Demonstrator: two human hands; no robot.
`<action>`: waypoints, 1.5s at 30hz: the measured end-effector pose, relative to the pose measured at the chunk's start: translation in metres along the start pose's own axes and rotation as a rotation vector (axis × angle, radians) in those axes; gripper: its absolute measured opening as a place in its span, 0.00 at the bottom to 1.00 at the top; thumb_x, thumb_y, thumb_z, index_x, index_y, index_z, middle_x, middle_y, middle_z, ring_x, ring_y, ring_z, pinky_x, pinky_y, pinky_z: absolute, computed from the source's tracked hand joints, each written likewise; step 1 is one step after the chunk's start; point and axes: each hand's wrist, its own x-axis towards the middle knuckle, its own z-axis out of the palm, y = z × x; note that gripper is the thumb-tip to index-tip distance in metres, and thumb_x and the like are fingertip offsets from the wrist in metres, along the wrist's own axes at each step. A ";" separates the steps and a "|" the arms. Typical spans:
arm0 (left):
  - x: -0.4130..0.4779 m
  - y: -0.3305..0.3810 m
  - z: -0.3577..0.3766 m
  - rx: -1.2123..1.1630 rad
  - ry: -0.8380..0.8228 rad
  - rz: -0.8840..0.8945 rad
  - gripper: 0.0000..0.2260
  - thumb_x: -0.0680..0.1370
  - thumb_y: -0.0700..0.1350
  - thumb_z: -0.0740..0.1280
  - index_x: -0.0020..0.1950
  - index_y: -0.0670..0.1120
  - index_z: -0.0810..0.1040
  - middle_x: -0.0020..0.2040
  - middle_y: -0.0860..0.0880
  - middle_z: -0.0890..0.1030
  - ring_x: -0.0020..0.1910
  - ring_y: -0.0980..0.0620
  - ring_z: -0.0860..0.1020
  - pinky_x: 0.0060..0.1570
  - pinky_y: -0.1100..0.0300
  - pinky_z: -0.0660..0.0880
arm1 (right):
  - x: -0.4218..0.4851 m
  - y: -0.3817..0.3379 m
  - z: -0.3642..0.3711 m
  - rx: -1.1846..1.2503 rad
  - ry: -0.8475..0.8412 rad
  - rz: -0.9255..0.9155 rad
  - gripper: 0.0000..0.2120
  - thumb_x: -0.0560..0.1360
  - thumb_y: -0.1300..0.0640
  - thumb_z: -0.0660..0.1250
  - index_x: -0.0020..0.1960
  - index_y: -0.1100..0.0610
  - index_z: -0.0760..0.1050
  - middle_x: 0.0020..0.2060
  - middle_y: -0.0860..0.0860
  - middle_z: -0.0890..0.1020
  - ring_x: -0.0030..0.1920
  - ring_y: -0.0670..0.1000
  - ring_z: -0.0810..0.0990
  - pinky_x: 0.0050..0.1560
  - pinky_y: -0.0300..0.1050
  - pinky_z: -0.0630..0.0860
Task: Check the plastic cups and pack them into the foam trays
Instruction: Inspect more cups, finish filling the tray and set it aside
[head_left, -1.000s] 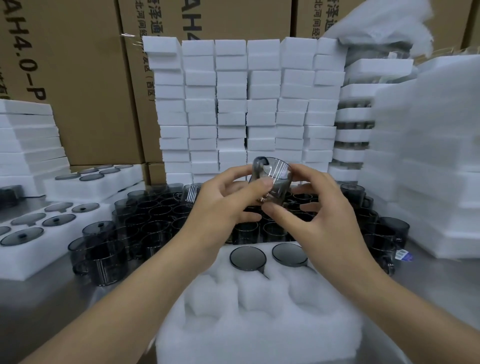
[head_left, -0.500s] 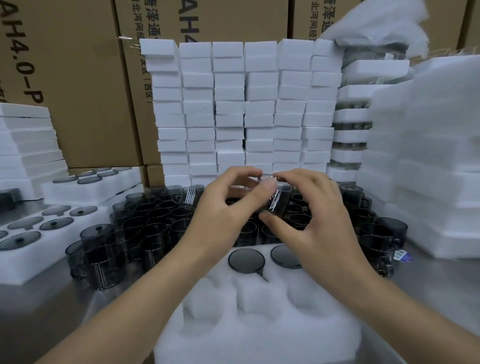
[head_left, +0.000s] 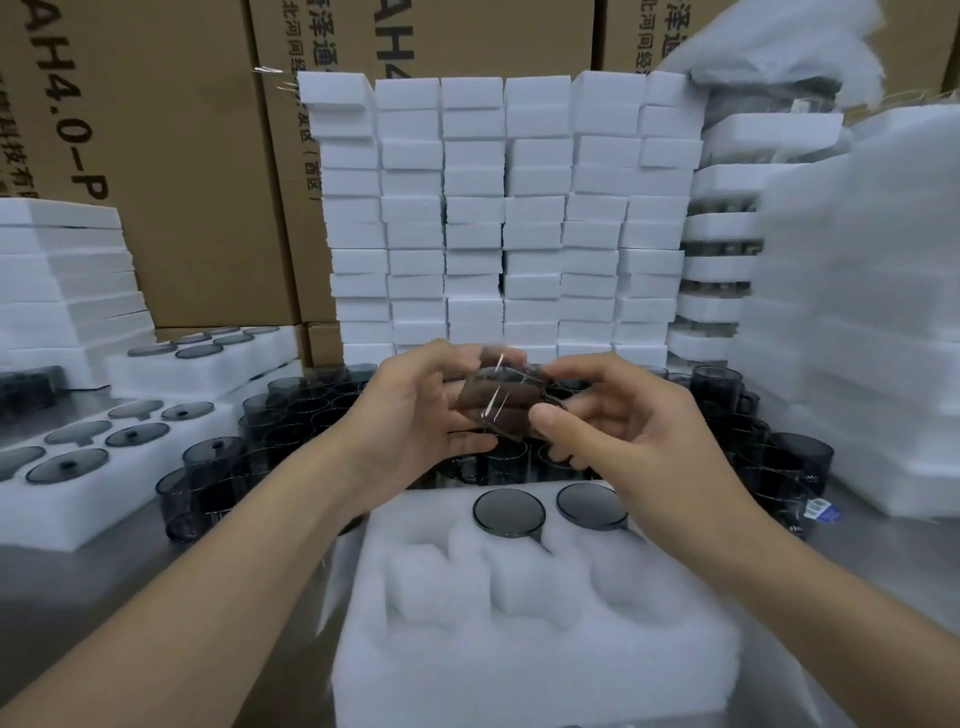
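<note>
Now the smoky grey, see-through plastic cup is held in the air between both hands, above the loose cups and just past the far edge of the foam tray. It is blurred and lies roughly on its side, with thin bright glints across its wall. The left hand curls its fingers round the cup's left side and underneath. The right hand pinches the other side with thumb and fingertips.

Two dark round tops show in the tray's far pockets. The grey metal counter also carries a filled tray at left. Stacked white foam blocks and cardboard boxes stand behind.

A second ago the cup was higher, its rim sharp and facing the camera. It has since been lowered slightly and turned.
</note>
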 end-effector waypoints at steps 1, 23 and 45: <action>-0.001 0.000 -0.005 0.037 -0.053 -0.017 0.22 0.76 0.52 0.67 0.67 0.46 0.83 0.64 0.39 0.85 0.56 0.44 0.85 0.58 0.48 0.79 | 0.000 0.001 0.000 0.005 0.001 -0.005 0.05 0.77 0.52 0.77 0.52 0.46 0.85 0.38 0.53 0.87 0.40 0.50 0.86 0.43 0.40 0.80; -0.024 0.012 -0.071 0.428 -0.398 -0.213 0.29 0.74 0.32 0.71 0.76 0.39 0.76 0.72 0.39 0.81 0.75 0.41 0.77 0.76 0.47 0.72 | -0.016 0.000 0.016 -0.276 -0.381 0.001 0.09 0.81 0.57 0.75 0.54 0.43 0.86 0.46 0.42 0.88 0.49 0.48 0.86 0.45 0.35 0.76; -0.017 0.004 -0.071 0.560 -0.194 -0.256 0.14 0.79 0.48 0.77 0.62 0.44 0.89 0.62 0.44 0.88 0.69 0.40 0.81 0.79 0.35 0.66 | -0.022 -0.003 0.018 -0.477 -0.500 -0.047 0.08 0.82 0.45 0.71 0.61 0.38 0.84 0.55 0.35 0.83 0.60 0.42 0.80 0.58 0.44 0.77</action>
